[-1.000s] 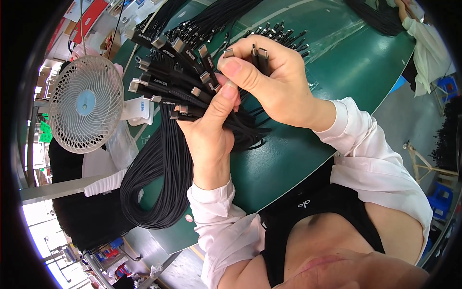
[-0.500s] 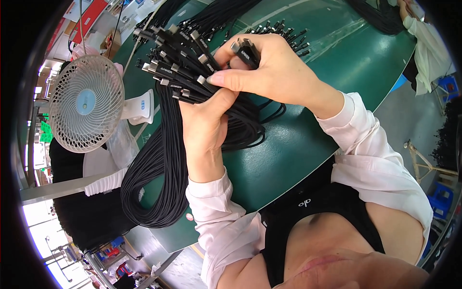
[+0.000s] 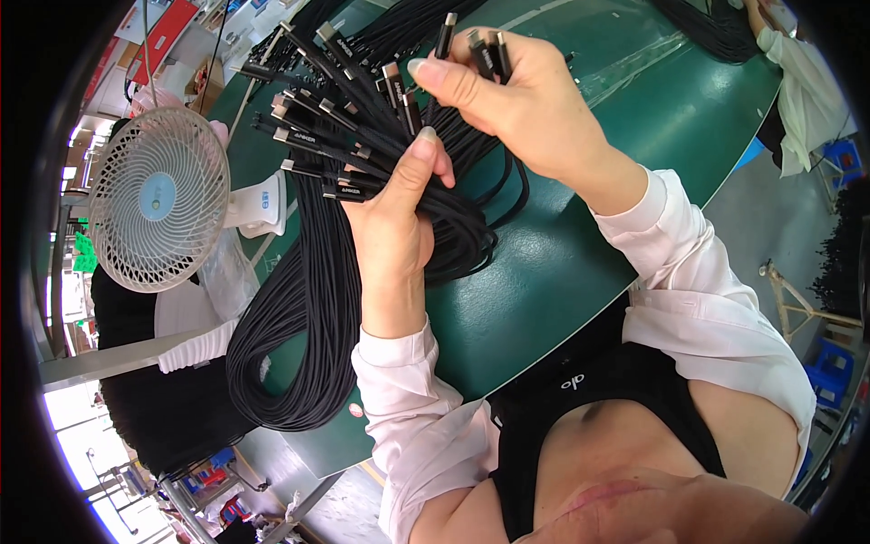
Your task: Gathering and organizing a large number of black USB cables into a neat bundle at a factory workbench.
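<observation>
My left hand [image 3: 394, 222] is wrapped round a thick bundle of black charging cables [image 3: 313, 299]. Their plugs [image 3: 313, 140], with silver metal tips, fan out above its thumb, and the long cable loops hang down to the left over the table. Up and to the right, my right hand [image 3: 521, 104] pinches one cable by its plug [image 3: 445, 38] between thumb and forefinger. Several more plugs [image 3: 489, 56] stick up from between its curled fingers, their cables running down toward the bundle. Its other fingertips are partly hidden.
A white fan [image 3: 161, 199] stands left of the green table [image 3: 544, 263]. More black cable bundles [image 3: 399, 36] lie along the far side. At the far right is another person's pale sleeve [image 3: 802, 91], with blue stools [image 3: 829, 372] on the floor below.
My right hand has moved up, away from the left, drawing one plug out of the bundle. The remaining plugs have spread apart. My left hand keeps its grip, with its thumb now raised.
</observation>
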Motion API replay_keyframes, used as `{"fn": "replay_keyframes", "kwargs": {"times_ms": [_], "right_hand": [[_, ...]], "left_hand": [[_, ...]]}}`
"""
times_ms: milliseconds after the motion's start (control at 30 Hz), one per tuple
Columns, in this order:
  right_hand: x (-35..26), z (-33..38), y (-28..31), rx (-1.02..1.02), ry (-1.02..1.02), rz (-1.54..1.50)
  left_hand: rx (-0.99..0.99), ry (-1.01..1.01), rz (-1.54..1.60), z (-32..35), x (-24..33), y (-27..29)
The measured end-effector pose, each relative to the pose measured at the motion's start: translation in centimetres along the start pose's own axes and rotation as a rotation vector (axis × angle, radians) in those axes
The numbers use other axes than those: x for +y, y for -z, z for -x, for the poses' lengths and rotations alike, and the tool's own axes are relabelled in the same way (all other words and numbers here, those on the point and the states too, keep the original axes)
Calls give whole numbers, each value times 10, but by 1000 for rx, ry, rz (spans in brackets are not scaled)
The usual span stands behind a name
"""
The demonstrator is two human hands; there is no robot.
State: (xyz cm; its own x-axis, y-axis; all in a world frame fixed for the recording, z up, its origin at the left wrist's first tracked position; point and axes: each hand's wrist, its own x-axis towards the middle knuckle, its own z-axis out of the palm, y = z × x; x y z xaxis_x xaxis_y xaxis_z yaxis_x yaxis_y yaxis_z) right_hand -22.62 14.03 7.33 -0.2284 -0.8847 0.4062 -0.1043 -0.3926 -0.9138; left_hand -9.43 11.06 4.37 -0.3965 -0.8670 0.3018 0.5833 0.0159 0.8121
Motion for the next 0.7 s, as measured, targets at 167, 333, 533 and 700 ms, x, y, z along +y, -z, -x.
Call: {"fn": "replay_keyframes", "kwargs": {"times_ms": [167, 333, 533, 700], "right_hand": [[-2, 0, -2, 87, 40, -196], [-16, 2, 8, 90, 77, -223], [-3, 7, -6, 71, 154, -196], [-2, 15, -10, 44, 166, -147]], "left_hand": [[45, -14, -32, 1, 3, -6], [62, -18, -62, 0, 5, 1], [117, -36, -54, 5, 5, -9], [53, -79, -7, 9, 7, -5]]}}
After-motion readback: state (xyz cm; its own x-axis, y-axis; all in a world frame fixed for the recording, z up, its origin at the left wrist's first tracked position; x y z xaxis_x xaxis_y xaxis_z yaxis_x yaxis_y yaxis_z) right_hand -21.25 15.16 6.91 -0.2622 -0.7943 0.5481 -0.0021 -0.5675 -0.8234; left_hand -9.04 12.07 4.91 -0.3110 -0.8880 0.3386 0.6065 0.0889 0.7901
